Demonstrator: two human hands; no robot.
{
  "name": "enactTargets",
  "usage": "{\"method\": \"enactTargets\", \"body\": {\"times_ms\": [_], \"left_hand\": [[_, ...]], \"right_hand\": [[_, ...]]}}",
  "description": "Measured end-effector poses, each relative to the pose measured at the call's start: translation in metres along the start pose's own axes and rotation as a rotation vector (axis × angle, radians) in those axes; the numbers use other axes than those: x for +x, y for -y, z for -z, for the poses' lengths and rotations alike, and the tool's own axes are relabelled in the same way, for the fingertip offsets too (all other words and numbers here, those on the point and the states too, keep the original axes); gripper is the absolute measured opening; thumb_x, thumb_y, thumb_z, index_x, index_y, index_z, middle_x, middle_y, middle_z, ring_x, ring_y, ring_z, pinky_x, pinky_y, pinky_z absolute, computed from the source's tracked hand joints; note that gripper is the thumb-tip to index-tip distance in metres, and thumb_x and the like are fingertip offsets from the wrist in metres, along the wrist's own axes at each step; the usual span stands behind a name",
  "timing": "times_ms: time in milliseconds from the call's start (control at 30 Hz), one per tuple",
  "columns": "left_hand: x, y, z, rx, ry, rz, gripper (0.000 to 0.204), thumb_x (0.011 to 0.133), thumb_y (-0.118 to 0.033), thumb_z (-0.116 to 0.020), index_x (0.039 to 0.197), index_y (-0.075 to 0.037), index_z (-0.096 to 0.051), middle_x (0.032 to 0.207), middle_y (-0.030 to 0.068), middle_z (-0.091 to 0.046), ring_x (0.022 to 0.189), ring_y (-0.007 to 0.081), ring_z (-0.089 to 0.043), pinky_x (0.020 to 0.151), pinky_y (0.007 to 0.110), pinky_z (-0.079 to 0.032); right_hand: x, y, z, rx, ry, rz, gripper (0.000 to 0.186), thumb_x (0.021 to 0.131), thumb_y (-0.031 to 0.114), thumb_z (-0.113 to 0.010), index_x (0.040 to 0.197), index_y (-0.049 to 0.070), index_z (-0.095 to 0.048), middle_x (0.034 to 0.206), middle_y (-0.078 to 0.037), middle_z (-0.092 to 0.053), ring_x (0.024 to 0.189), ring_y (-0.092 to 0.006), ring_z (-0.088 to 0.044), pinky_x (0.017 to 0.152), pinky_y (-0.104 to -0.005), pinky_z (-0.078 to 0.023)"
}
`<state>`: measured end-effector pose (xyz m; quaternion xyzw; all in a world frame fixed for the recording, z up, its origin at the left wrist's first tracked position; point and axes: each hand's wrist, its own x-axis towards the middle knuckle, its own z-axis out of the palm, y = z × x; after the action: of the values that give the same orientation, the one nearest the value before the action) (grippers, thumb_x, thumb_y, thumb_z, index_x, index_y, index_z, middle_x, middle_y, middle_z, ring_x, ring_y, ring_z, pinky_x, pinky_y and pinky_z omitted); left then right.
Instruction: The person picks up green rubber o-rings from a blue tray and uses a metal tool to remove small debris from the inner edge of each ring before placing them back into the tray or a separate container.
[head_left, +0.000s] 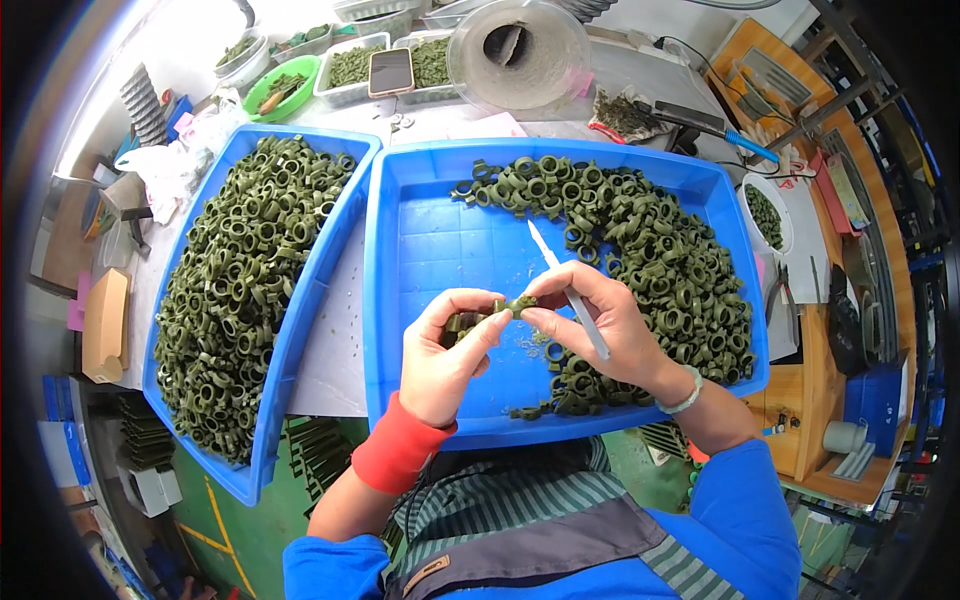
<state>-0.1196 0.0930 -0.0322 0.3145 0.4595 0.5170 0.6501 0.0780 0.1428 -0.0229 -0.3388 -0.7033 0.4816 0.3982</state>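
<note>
My left hand (450, 350) is closed around a few green ring-shaped plastic parts, with one pinched at the fingertips. My right hand (605, 315) pinches the other side of that small green ring part (515, 307). A slim knife with a pale handle (588, 322) also rests in the right hand, its pointed end aimed up and away from me. Both hands are above a blue tray (425, 255), where many more green rings (680, 285) lie heaped along the right and far sides. Small green scraps lie on the tray's floor beneath my fingers.
At the left, another blue tray (308, 330) is piled with green rings. Behind stand a green bowl (282, 90), clear tubs of small green pieces (357, 65) with a phone (391, 72) across them, and a large round container (540, 80). Pliers (783, 290) lie at the right.
</note>
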Motion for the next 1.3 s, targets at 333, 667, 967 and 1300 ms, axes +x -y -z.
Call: {"method": "enactTargets", "body": {"times_ms": [333, 667, 967, 1300], "left_hand": [[0.002, 0.011, -0.002, 0.596, -0.027, -0.575, 0.015, 0.088, 0.001, -0.073, 0.101, 0.002, -0.066, 0.089, 0.0038, -0.067, 0.079, 0.0073, -0.062, 0.07, 0.024, -0.051], [0.002, 0.013, -0.001, 0.593, -0.038, -0.61, 0.015, 0.088, 0.002, -0.074, 0.101, 0.002, -0.067, 0.089, 0.0043, -0.067, 0.077, 0.0052, -0.059, 0.068, 0.022, -0.049], [-0.003, -0.003, 0.007, 0.258, 0.028, -0.192, 0.017, 0.092, -0.004, -0.072, 0.108, -0.001, -0.068, 0.091, -0.0003, -0.065, 0.075, 0.0034, -0.057, 0.06, 0.019, -0.044], [0.0, -0.005, 0.007, 0.051, 0.092, -0.049, 0.025, 0.098, -0.011, -0.065, 0.122, -0.004, -0.067, 0.09, -0.0005, -0.063, 0.07, 0.0016, -0.052, 0.05, 0.017, -0.035]], "right_hand": [[-0.003, -0.005, 0.0, 0.144, 0.05, -0.14, 0.016, 0.095, 0.007, -0.063, 0.11, 0.002, -0.064, 0.087, 0.0, -0.063, 0.073, -0.0039, -0.057, 0.064, -0.0214, -0.046], [-0.001, -0.005, 0.0, 0.193, 0.07, -0.171, 0.018, 0.094, 0.006, -0.063, 0.112, 0.002, -0.064, 0.086, 0.002, -0.059, 0.072, -0.002, -0.053, 0.062, -0.02, -0.043], [-0.001, 0.001, 0.006, 0.249, 0.119, -0.233, 0.016, 0.095, 0.007, -0.064, 0.111, 0.003, -0.064, 0.088, 0.002, -0.063, 0.074, -0.0018, -0.054, 0.064, -0.02, -0.045], [-0.008, 0.006, -0.001, 0.082, 0.121, -0.072, 0.014, 0.092, 0.004, -0.069, 0.104, 0.002, -0.062, 0.09, -0.004, -0.068, 0.085, -0.0102, -0.067, 0.077, -0.0258, -0.054]]}}
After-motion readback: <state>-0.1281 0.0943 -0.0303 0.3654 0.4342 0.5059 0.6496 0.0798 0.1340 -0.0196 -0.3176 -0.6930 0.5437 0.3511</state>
